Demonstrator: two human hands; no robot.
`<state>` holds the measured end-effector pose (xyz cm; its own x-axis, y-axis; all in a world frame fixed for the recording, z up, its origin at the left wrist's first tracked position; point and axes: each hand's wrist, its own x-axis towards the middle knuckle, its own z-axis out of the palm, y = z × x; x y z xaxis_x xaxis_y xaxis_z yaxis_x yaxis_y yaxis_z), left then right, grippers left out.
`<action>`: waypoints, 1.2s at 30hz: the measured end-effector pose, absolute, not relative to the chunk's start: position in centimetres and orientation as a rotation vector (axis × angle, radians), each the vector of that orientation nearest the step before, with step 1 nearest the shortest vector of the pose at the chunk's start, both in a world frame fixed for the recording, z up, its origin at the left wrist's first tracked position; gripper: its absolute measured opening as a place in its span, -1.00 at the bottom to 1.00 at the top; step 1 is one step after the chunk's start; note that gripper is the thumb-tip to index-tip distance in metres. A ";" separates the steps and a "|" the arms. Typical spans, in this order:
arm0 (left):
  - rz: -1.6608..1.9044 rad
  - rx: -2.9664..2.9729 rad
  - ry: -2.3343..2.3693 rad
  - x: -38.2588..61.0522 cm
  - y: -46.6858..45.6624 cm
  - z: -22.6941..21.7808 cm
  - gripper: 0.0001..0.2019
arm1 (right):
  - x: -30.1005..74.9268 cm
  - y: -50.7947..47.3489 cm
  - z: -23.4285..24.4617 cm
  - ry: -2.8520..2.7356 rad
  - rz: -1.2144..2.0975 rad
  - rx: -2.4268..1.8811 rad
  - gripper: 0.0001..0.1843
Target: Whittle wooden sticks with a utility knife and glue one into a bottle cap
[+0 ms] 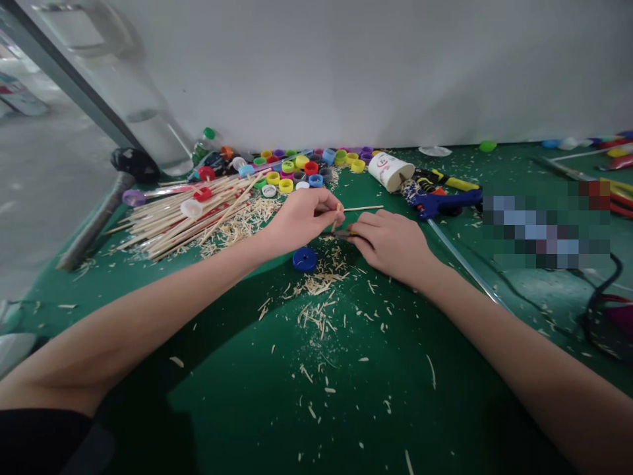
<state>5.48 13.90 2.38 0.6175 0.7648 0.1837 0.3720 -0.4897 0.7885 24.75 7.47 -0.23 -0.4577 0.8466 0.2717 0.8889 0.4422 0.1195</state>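
Pinched between the thumb and fingers of my left hand (pixel 309 218) is a thin wooden stick (pixel 335 218), its short end pointing down. A second thin length of wood (pixel 363 208) extends to the right from these fingertips; whether it is held or lies behind them I cannot tell. My right hand (pixel 393 244) is closed around a small metal tool (pixel 342 233), its grey tip touching or nearly touching the stick. Most of this tool is hidden by my fingers. A blue bottle cap (pixel 304 259) with a hole lies just below my left hand, beside wood shavings (pixel 319 284).
Wooden sticks (pixel 182 221) lie piled at left, near a hammer (pixel 106 211). Colourful bottle caps (pixel 287 168) line the wall behind. A paper cup (pixel 390 171), a blue glue gun (pixel 445 201) and a clear glue stick (pixel 465 264) are at right. A black cable (pixel 601 290) curves farther right.
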 end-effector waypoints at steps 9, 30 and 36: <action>0.666 2.106 0.746 5.3 14.0 2.1 -0.86 | 24.6 7.5 -0.4 -2.542 -0.366 -1.529 -0.70; 0.819 1.978 0.947 5.2 14.6 1.0 -0.76 | 25.5 7.0 -0.5 -2.428 -0.367 -1.538 -0.71; 0.730 2.031 0.828 5.6 13.8 1.6 -0.87 | 24.9 7.4 -0.5 -2.517 -0.403 -1.578 -0.71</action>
